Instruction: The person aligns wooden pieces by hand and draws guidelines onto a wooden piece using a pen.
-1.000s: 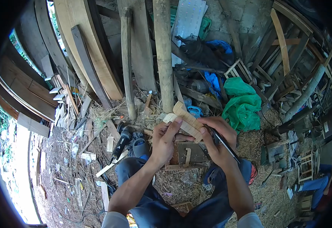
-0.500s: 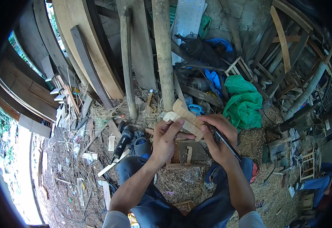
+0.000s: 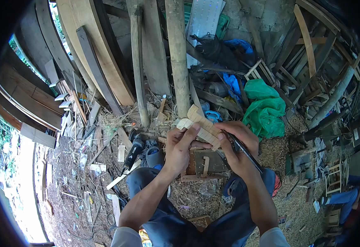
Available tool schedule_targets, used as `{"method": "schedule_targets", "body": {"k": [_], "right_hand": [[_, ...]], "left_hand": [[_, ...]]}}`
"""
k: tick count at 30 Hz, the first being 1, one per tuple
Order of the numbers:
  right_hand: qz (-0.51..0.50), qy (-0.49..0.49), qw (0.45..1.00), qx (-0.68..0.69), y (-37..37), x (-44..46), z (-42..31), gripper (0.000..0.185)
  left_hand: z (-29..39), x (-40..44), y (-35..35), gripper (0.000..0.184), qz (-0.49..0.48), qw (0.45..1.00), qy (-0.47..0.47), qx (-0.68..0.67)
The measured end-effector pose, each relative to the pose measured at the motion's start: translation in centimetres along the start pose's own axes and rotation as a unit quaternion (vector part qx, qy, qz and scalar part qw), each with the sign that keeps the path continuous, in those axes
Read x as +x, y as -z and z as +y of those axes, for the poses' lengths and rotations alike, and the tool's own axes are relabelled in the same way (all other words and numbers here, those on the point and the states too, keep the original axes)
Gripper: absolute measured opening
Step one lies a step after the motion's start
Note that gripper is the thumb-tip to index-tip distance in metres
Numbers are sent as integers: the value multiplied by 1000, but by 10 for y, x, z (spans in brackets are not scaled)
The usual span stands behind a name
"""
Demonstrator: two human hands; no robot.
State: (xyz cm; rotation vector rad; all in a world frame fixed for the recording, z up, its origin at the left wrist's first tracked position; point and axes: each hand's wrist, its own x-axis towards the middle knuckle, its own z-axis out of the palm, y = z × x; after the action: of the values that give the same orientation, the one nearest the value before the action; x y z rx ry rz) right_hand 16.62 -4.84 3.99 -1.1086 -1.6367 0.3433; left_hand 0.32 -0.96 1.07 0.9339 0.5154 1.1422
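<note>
Small pale wooden pieces point(image 3: 202, 122) with rounded ends and pencil-like lines across them are held up in front of the knees. My left hand point(image 3: 180, 150) grips them from the left, its thumb pressed on top. My right hand point(image 3: 239, 150) is closed around a dark slender tool point(image 3: 248, 155) that slants down along the palm. Its fingertips also touch the lower right end of the wood. The tool's tip is partly hidden, and I cannot make out its kind. Below the hands, a small curved wooden piece point(image 3: 206, 166) lies on a wooden block point(image 3: 215, 162) between the feet.
A black power tool point(image 3: 133, 153) lies on the littered ground at left. A bamboo post point(image 3: 177, 61) and leaning boards point(image 3: 93, 53) stand ahead. A green plastic sheet point(image 3: 264, 109) lies at right, near stacked wood. Another person's leg point(image 3: 342, 197) shows at far right.
Both hands and the wooden pieces stay almost in place, with only a very slight shift. The grip looks the same.
</note>
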Motion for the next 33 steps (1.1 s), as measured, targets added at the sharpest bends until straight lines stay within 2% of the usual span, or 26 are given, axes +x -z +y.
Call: {"method": "schedule_targets", "body": {"k": [4,15,17,33], "right_hand": [[0,5,1000,2,-1,1,0,20],[5,5,1000,11,-1,0,1,22],[-3,-25,999,24,0,0,-1,22],[-1,-50,998,42,-2,-3,1,18]], "left_hand": [[0,0,-4,25,30,999,-5,16],[-1,1,-3,24,29,1000,-5,9],[-1,1,-3,24,32,999,-7,8],[2,0,-4,22,21,1000,-9,-10]]}}
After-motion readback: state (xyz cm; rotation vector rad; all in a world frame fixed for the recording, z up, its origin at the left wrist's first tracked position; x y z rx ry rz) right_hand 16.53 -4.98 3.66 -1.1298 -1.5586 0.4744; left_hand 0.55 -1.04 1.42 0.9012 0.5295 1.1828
